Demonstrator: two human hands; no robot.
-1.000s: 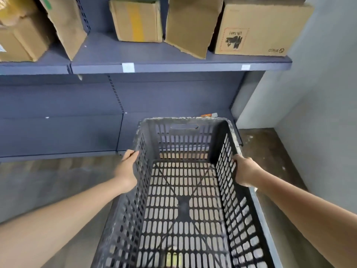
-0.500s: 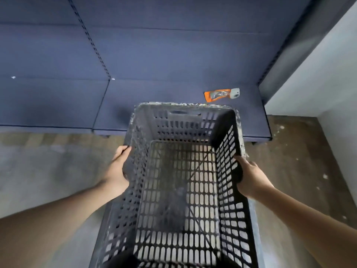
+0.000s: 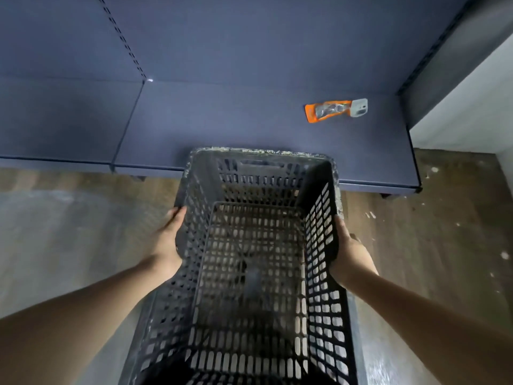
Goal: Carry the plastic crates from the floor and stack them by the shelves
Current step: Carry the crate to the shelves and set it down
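— Forearms enter from the bottom corners of the head view, bare, one on each side of a dark grey plastic crate (image 3: 249,273) with slotted walls and a slotted floor. What do the hands do?

— They clamp it between them. The left hand (image 3: 166,245) presses flat against the outside of the crate's left wall, its fingers (image 3: 175,218) stretched forward along the wall just under the rim. The right hand (image 3: 348,252) holds the opposite wall, palm on the outside, thumb hooked over toward the slots. Both hands are closed on the crate, which sits squarely between the two palms.

— And where is the crate itself?

— In front of the person, open side up, with nothing in it. Wooden floor (image 3: 69,232) shows through the slots of its bottom; whether it is off the ground or already touching cannot be told. Its pale, crusted far rim (image 3: 261,152) overlaps the front edge of the bottom shelf (image 3: 222,120).

— Beyond that?

— On that blue-grey shelf, well behind the crate and off to the right, lies an orange blister pack (image 3: 327,110) with a small grey device (image 3: 360,107) touching its right end. Farther still stands the shelving's back panel (image 3: 249,37), and at far right a white wall (image 3: 472,101) above paint-flecked boards.
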